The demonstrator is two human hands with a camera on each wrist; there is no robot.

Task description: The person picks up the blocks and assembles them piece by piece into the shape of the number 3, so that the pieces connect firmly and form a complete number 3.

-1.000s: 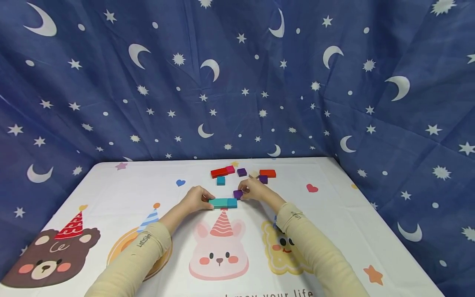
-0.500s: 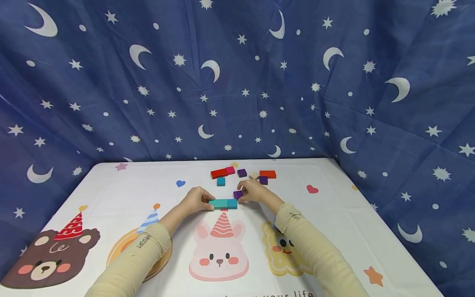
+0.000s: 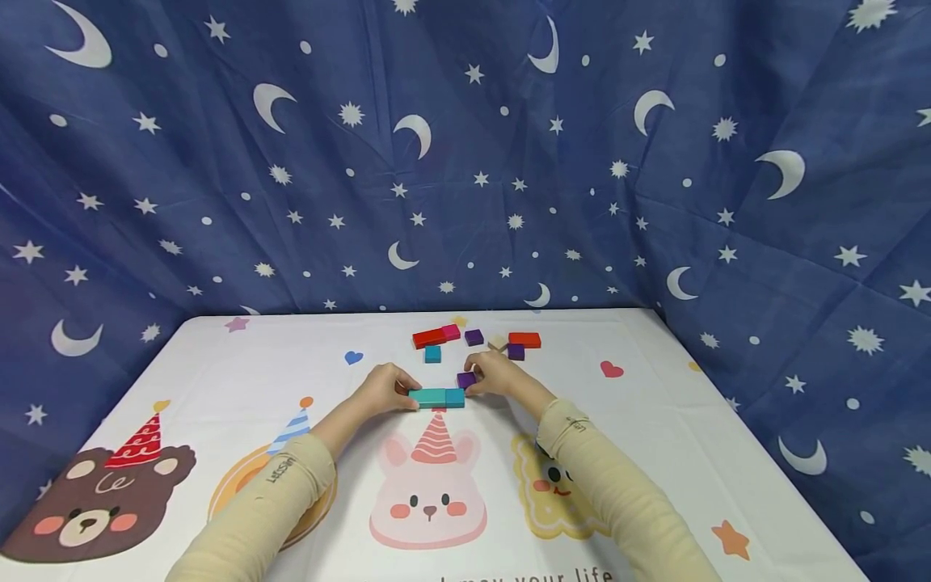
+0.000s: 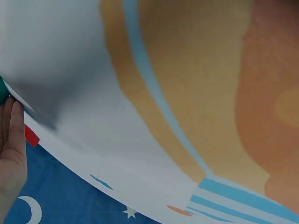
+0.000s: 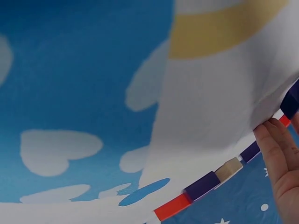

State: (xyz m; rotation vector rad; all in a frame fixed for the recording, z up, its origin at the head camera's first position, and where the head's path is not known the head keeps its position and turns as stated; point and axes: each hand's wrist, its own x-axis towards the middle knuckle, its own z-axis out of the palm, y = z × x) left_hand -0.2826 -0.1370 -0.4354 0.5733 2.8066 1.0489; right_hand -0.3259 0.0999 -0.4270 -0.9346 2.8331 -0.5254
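Note:
In the head view my left hand (image 3: 384, 390) grips the left end of a long green-teal block (image 3: 427, 398), thumb on the near side and fingers on the far side. A blue block (image 3: 454, 398) lies against that block's right end. My right hand (image 3: 496, 373) pinches a small purple block (image 3: 465, 379) just behind the blue one; whether those two touch I cannot tell. In the left wrist view only a sliver of the green block (image 4: 3, 91) shows beside my fingers. The right wrist view shows the purple block (image 5: 291, 100) at its right edge, partly cut off.
Behind my hands lie a red block (image 3: 429, 339), a pink block (image 3: 451, 332), another blue block (image 3: 432, 354), two more purple blocks, a beige block (image 3: 498, 343) and an orange-red block (image 3: 525, 340). A starry blue curtain (image 3: 465, 202) hangs behind the table.
My right thumb has slid slightly left and nearer along the purple block, toward the blue block's corner. My left hand and the green-teal block have stayed in place.

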